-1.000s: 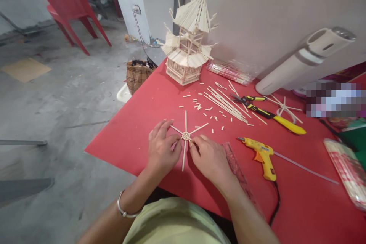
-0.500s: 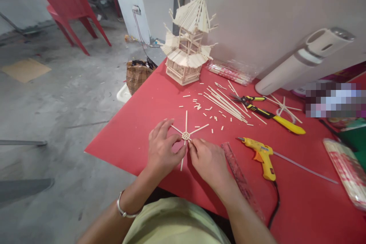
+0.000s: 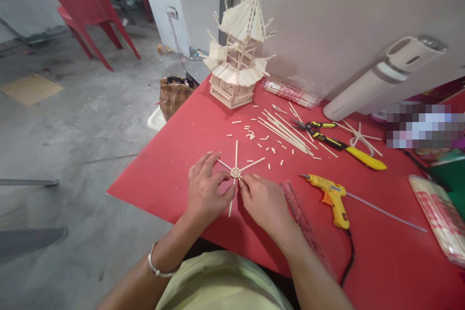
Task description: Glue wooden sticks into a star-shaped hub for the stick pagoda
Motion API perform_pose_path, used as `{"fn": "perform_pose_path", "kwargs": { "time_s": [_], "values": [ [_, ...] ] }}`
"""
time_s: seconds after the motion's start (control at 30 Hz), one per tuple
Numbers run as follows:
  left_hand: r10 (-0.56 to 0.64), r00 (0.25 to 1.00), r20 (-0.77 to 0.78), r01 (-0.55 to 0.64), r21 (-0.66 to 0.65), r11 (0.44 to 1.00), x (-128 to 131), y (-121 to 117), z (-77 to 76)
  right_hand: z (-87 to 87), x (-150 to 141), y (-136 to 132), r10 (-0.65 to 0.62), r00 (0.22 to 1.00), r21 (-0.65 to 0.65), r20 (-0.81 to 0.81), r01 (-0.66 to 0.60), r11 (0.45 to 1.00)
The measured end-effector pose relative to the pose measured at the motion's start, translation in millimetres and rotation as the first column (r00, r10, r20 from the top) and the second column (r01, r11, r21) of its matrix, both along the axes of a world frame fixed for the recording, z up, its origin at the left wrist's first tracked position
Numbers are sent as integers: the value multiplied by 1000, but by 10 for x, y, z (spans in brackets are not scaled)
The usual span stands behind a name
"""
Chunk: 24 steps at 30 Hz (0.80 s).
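Observation:
A star-shaped frame of thin wooden sticks (image 3: 236,173) lies on the red tabletop, its spokes spreading from a small ring of short pieces at the hub. My left hand (image 3: 206,185) is closed on its left side, thumb and fingers curled by the hub and the near spoke. From the right, my right hand (image 3: 267,199) pinches near the hub, its fingertips partly hiding a lower-right spoke. Several short cut stick pieces (image 3: 251,136) are scattered just beyond the frame. Right of my right hand lies a clear red ruler (image 3: 303,220), partly covered by my forearm.
A stick pagoda model (image 3: 238,53) stands at the far corner. Long sticks (image 3: 285,133), yellow-black cutters (image 3: 337,144) and another stick star (image 3: 359,134) lie beyond. A yellow glue gun (image 3: 332,198) rests at right, its cord trailing forward. A white flask (image 3: 385,77) leans against the wall.
Both hands keep the same hold on the stick frame, with hardly any movement. The whole view has shifted very slightly.

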<state>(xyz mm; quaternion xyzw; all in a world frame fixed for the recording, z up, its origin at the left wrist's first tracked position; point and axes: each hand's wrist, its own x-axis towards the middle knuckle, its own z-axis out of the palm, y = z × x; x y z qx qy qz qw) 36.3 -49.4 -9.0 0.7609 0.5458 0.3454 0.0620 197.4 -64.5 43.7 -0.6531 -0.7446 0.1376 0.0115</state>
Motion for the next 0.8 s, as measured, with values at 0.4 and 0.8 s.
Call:
{"fn": "perform_pose_path", "kwargs": {
  "time_s": [0.4,0.8],
  "values": [
    [-6,1000,4,6,-6,1000,-5,3,-6,-13,-5,-22,-19,999,-12,-41,19,1000],
    [-127,992,13,127,27,992,-4,8,31,-19,-2,4,-25,998,-31,-52,23,999]
  ]
}}
